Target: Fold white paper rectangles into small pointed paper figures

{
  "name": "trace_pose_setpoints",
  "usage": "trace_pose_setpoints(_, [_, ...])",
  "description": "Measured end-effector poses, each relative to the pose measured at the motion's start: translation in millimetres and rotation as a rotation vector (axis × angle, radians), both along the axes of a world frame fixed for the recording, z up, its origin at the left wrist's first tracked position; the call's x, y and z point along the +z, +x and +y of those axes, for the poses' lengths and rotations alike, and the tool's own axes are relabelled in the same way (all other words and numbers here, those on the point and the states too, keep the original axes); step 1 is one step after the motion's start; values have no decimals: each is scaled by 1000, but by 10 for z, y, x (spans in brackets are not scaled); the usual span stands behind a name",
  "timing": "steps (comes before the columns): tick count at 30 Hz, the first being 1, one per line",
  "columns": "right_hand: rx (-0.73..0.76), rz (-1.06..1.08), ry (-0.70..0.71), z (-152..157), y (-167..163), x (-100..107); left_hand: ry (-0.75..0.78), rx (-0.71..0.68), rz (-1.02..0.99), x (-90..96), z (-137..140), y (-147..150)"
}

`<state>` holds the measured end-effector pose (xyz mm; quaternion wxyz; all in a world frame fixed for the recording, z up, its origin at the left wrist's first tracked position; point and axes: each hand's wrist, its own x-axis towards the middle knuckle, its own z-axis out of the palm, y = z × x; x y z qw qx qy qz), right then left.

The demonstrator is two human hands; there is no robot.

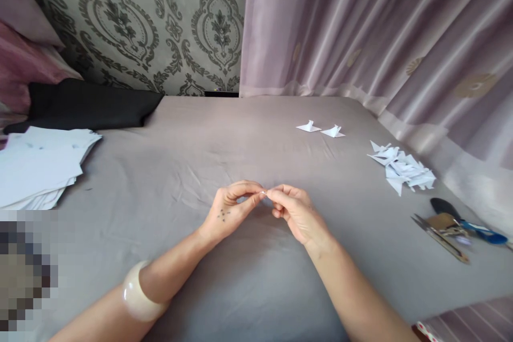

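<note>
Paper [263, 193], a white sliver nearly hidden by fingers, was pinched between a left hand [230, 211] and a right hand [295, 209] above the middle of a grey cloth [220, 139]. Both grips were narrow, thumb against forefinger, apparently on the same piece; its shape was too small to make out.

Two white folded paper birds, one at left [308, 126] and one at right [333, 131], sat side by side beyond the right hand, looking complete. Farther right, a loose heap of folded paper pieces [404, 170] suggested many more done, though the overlap prevented a count. The piece in hand appeared unfinished. A stack of white sheets [40, 165] lay at far left; whether it was meant for folding could not be told.

Wrinkled cloth stretched between the hands and the birds, seemingly leaving good room forward. The stack stood well apart from the left forearm, which wore a pale bangle [138, 299]. At right, a pointed metal tool [441, 239] and a blue-handled tool [484, 232] bordered the sideways reach. The cloth's back edge met patterned wallpaper [172, 26] and a mauve curtain [320, 26]; its near edge was out of view.
</note>
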<state>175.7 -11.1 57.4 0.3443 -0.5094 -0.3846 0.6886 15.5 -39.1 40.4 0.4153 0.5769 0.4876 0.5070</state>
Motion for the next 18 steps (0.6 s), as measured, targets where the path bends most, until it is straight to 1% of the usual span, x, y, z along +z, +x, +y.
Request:
trace_pose_setpoints(7, [-1,2,1,-1,9,34,-80,9,-120,35,22,41])
trace_pose_setpoints(14, [-12,90,-44,0,2,28,-76,52,-156,38,4,63])
trace_pose_setpoints(18, [4,103,-35,10,17,38,-59,57,-134,47,4,62])
